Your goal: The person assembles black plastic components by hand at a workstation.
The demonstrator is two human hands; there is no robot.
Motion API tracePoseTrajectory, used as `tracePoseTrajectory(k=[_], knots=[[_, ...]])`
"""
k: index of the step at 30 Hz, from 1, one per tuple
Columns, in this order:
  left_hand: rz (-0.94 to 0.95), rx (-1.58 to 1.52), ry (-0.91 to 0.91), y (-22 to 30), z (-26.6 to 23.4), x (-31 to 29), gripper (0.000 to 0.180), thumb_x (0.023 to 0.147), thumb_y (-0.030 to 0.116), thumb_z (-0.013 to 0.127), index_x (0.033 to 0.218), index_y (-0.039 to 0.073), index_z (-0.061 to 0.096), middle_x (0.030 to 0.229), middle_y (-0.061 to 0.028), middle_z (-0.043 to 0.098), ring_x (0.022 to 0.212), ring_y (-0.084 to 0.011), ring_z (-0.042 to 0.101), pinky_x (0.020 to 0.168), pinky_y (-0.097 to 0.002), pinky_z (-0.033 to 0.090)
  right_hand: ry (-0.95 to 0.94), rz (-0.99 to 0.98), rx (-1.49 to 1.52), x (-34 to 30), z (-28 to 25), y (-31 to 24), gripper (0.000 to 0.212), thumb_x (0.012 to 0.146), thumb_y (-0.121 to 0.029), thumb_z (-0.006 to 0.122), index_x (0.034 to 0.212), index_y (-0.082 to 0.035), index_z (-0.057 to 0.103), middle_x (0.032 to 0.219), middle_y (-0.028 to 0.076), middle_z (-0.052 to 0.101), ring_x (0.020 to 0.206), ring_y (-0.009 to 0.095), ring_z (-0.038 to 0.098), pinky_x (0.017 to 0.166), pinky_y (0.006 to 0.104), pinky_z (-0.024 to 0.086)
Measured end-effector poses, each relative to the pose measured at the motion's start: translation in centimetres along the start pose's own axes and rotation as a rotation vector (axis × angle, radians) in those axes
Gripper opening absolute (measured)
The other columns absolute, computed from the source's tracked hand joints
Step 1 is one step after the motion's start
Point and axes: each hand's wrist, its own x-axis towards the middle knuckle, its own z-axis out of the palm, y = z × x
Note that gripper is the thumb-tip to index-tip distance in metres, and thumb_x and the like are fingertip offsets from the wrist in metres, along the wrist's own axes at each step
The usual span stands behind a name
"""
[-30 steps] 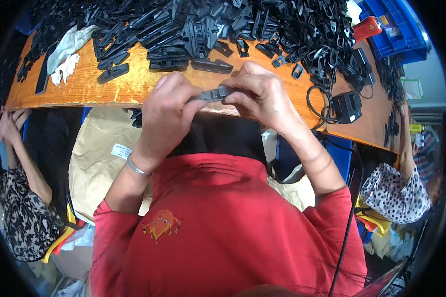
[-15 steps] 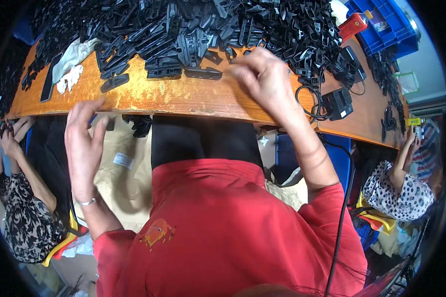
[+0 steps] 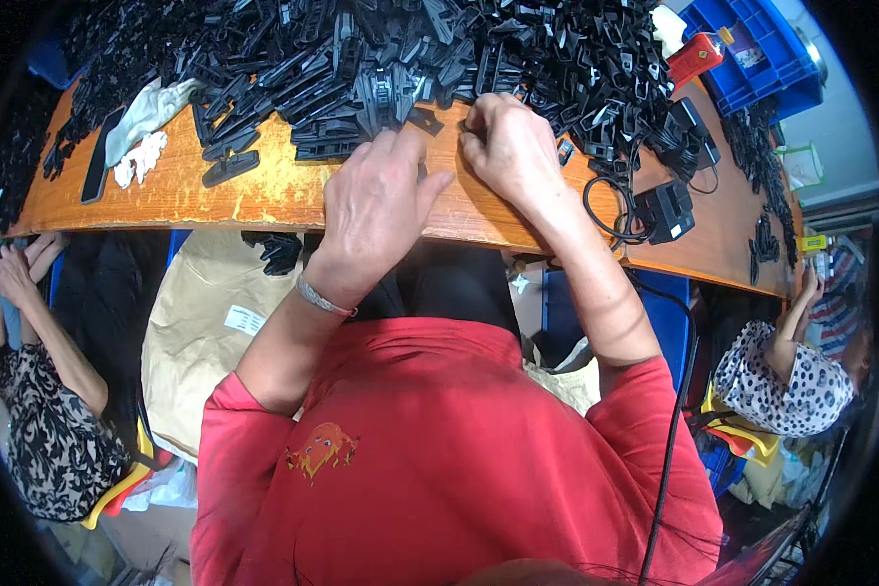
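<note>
A big heap of black plastic clip-like parts (image 3: pixel 293 73) covers the far side of the wooden table (image 3: pixel 273 200). My left hand (image 3: pixel 376 200) reaches over the near edge of the heap, fingers stretched forward and thumb held apart. Its palm side is hidden, and no held part shows. My right hand (image 3: pixel 513 151) is close beside it, fingers curled toward the thumb at the heap's edge. Whatever those fingers may hold is hidden. A small flat black piece (image 3: pixel 425 120) lies between the hands. Left of them, a longer black part (image 3: pixel 231 169) lies apart from the heap.
A phone (image 3: pixel 101 161), pale gloves (image 3: pixel 151 122) and a black box with a cable (image 3: pixel 666 208) lie on the table. A red container (image 3: pixel 693 59) stands by blue crates (image 3: pixel 757 54). A paper sack (image 3: pixel 205 342) hangs below. Other people sit at both sides.
My left hand has moved from the table's front edge rightward and forward to the heap, covering a black part seen before. My right hand has shifted slightly, its fingers now more curled.
</note>
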Motion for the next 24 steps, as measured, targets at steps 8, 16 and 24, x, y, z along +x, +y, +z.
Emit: tracePoseTrajectory(k=[8, 16, 24], knots=[[-0.058, -0.3, -0.065, -0.3, -0.9, -2.5, 0.032, 0.092, 0.015, 0.087, 0.114, 0.004, 0.067, 0.098, -0.0162, 0.071, 0.091, -0.0413, 0.071, 0.079, -0.0498, 0.055, 0.072, 0.058, 0.624, -4.6, -1.8, -0.3, 0.043, 0.087, -0.011, 0.086, 0.129, -0.004, 0.079, 0.094, 0.008, 0.067, 0.079, 0.017, 0.07, 0.074, 0.0315, 0.056], [0.046, -0.027, -0.025, -0.7, -2.4, -2.2, 0.027, 0.095, 0.006, 0.079, 0.119, 0.003, 0.068, 0.11, -0.0169, 0.071, 0.105, -0.0399, 0.069, 0.089, -0.0485, 0.054, 0.052, -0.093, 0.159, -6.8, -2.7, -1.5, 0.018, 0.086, -0.011, 0.084, 0.103, -0.006, 0.081, 0.103, 0.017, 0.075, 0.104, 0.037, 0.073, 0.09, 0.0488, 0.06], [0.122, -0.195, -0.01, -1.3, -2.3, -3.2, 0.029, 0.095, 0.004, 0.079, 0.123, 0.002, 0.07, 0.111, -0.0174, 0.07, 0.107, -0.0399, 0.067, 0.09, -0.0494, 0.054, -0.098, -0.01, 0.018, -6.1, -3.9, -2.0, 0.013, 0.086, -0.012, 0.079, 0.097, -0.003, 0.077, 0.1, 0.02, 0.074, 0.1, 0.042, 0.075, 0.088, 0.0526, 0.061]])
